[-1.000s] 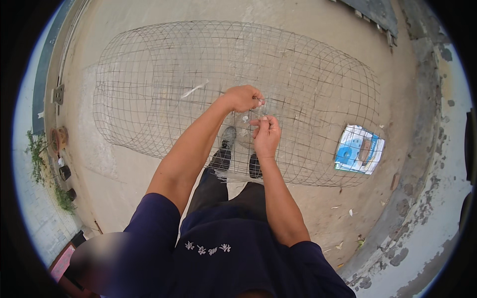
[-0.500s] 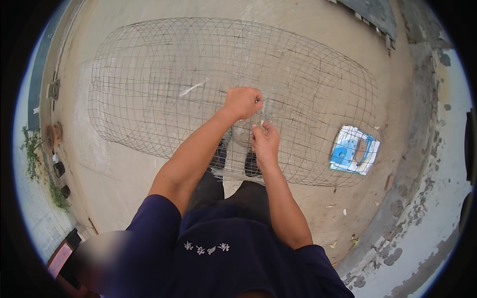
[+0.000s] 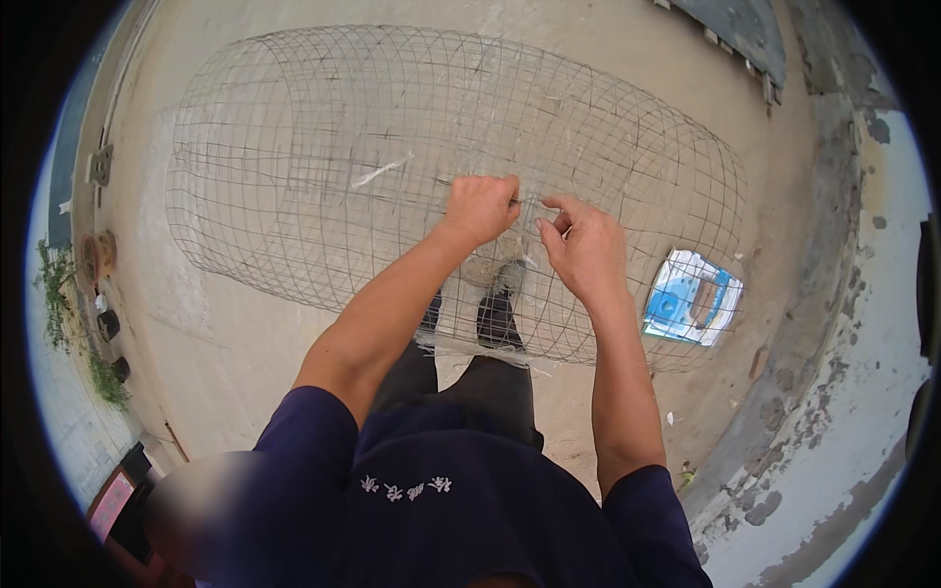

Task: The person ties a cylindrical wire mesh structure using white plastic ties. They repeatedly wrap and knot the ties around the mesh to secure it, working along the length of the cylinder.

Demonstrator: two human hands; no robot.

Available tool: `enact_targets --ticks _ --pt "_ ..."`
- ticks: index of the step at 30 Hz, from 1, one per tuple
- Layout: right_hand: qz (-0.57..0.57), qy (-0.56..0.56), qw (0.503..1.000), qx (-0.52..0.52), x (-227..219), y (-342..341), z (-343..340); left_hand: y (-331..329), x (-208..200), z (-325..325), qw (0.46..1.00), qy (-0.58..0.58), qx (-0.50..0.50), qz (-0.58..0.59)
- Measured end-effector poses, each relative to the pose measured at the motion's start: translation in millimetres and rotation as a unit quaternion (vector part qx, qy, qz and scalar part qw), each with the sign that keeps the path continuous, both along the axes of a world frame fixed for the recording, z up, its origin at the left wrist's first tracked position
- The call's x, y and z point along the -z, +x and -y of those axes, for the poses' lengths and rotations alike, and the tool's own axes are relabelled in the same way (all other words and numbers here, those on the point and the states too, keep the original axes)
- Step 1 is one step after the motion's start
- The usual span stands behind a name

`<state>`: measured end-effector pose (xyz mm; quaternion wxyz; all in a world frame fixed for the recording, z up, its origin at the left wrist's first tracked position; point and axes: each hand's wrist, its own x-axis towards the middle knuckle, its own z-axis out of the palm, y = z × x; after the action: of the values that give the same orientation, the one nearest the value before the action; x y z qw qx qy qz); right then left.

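1. Pale concrete ground [image 3: 245, 358] spreads out around the work, with room past both ends and the far edge; a patchy wall [image 3: 853, 412] bounds it on the right.
2. Stretched across it, the wire mesh [image 3: 390, 133] lies as a long, rounded roll, its near edge crossing the person's legs.
3. At its right end, wires overlap a blue-and-white package [image 3: 676, 289]; whether it sits inside or underneath, I can't tell.
4. Midway along the mesh, the right hand [image 3: 588, 245] is partly open, index finger extended, thumb apart; I can't tell if it touches wire.
5. Just beside it, the left hand [image 3: 482, 208] is curled closed on a mesh wire.
6. Left of both hands shows a thin white strip [image 3: 380, 171].
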<state>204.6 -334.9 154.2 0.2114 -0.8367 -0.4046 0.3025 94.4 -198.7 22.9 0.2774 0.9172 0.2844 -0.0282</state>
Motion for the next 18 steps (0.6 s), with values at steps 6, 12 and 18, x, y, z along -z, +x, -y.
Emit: enact_targets --ticks 6,12,18 --pt "0.033 -0.063 0.976 -0.204 81.8 59.9 -54.7 6.0 1.1 4.3 0.999 0.030 0.011 -0.019" --pt "0.062 -0.276 0.876 -0.390 92.5 58.5 -111.9 3.8 6.7 2.4 0.998 0.051 0.027 -0.034" --pt "-0.182 -0.345 0.898 -0.205 109.6 65.7 -117.3 9.1 2.4 5.7 0.999 0.046 -0.001 -0.014"
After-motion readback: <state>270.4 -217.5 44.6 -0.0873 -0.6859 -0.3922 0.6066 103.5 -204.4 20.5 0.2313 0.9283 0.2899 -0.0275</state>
